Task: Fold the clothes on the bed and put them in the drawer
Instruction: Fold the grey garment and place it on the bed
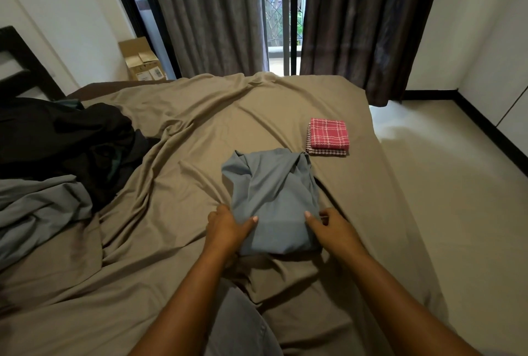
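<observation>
A folded blue-grey garment (271, 198) is seen lying on the bed (200, 127), near its middle, on the wrinkled tan sheet. Its near end is held from both sides. The left grip (225, 227) is closed on the garment's near left edge, with the thumb laid on top of the cloth and the fingers curled at the edge. The right grip (334, 230) is closed on the near right edge in the same way, thumb on top. Just beyond the garment's far right corner, but apart from it, a stack of folded checked cloths (328, 134) is set, a red one uppermost. At the left side of the bed a heap of dark clothes (71, 141) is piled, with a loose grey-blue cloth (37, 207) beside it on the near side. A cardboard box (143, 61) is placed against the wall beyond the bed, next to the dark curtains (208, 12).
</observation>
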`<state>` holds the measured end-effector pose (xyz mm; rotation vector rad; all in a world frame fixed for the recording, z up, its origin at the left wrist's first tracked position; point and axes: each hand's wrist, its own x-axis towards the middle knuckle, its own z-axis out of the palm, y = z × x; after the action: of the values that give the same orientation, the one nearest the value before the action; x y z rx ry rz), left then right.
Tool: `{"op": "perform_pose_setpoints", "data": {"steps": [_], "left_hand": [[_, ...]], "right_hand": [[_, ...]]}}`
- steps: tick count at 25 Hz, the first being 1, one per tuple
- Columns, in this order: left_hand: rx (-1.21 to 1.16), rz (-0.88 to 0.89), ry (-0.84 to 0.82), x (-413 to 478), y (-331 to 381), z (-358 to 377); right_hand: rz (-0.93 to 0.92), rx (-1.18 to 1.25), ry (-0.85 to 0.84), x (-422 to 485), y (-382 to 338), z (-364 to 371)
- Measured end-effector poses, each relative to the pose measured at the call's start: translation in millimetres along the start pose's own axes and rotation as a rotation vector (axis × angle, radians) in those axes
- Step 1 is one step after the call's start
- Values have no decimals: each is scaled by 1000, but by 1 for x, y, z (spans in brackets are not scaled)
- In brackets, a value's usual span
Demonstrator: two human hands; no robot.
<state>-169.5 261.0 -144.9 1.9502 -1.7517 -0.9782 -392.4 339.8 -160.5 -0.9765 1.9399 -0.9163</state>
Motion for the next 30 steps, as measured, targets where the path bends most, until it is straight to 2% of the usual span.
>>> {"op": "perform_pose_setpoints", "data": {"steps": [3, 7, 8, 11, 14, 17, 18, 20, 21, 23, 26, 30], "left_hand": [[-385, -74, -121, 18, 9, 5], [-659, -280, -249, 27, 23, 2], [-718, -280, -298, 26, 30, -2], [-815, -111, -380, 22, 49, -26], [-1052, 119, -498, 4, 45, -56], [-1260, 45, -578, 0, 46, -66], [-1272, -3, -594, 3, 47, -62], [-1171, -51, -553, -4, 58, -54], [-1116, -41, -557, -10, 64, -49], [-1084, 60, -648, -20, 70, -43], [-1015, 209, -652, -24, 73, -46], [-1134, 211, -566, -30, 70, -58]], "right_hand": [[140, 190, -98, 12, -15, 1], [209, 386, -187, 30, -28, 3], [187, 446, -211, 33, -34, 1], [12, 584, -264, 31, -52, -15], [-177, 868, -391, 15, -52, -43], [-146, 1061, -617, 14, -55, -61], [-103, 1084, -641, 16, -60, -60], [-21, 904, -555, 15, -73, -47], [-39, 774, -500, 12, -80, -39], [-100, 616, -418, 6, -91, -30], [-140, 414, -361, -2, -102, -34], [-324, -64, -233, -23, -97, -37]]}}
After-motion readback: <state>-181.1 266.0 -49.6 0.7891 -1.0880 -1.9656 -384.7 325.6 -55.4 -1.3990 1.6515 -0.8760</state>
